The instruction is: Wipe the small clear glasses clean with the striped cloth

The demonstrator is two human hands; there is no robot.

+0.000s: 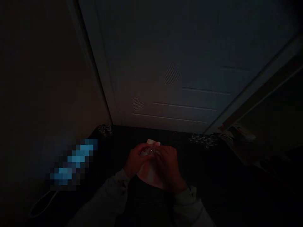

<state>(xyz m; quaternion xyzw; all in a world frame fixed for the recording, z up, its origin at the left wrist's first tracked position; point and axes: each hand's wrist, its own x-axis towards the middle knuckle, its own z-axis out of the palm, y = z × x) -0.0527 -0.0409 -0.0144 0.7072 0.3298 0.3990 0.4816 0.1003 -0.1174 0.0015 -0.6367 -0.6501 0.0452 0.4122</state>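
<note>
Heart-embossed panel (pixel 165 56); pale cord (pixel 48 205) below pixelated blue patch (pixel 77 160).

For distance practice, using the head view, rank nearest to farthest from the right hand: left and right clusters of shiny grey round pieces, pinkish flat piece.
1. Pinkish flat piece: at the right hand.
2. Right cluster: right, near the pale door.
3. Left cluster: left, near the door.

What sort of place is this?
Probably a very dimly lit room in a home: a pale framed panel, perhaps a door, bears raised hearts, and small clear pieces sit on a dark surface.
</note>
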